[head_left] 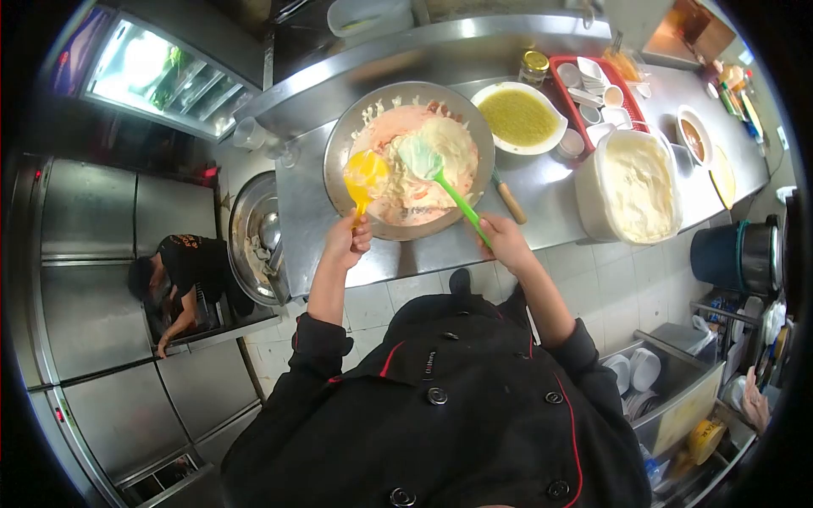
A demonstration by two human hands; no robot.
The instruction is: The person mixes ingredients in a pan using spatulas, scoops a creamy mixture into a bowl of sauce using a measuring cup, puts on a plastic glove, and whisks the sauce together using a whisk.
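Observation:
My left hand (345,240) is closed round the handle of a yellow spoon (366,173), whose wide head is smeared with pinkish mix. My right hand (505,240) grips a green spatula (457,201); its pale blade lies in the cream. Both tools are over a large metal bowl (333,151) holding a pink sauce (377,127) and a mound of pale cream (456,151), partly blended together. Cream streaks cling to the bowl's far wall. Just right of the bowl lies a wooden-handled tool (510,201), its far end partly hidden.
A white bowl of green sauce (518,117), a lidded jar (533,66) and a red basket of small cups (562,68) stand at the back right. A tub of cream (635,186) sits near the counter's front edge. At left, another person (190,279) bends at an open drawer.

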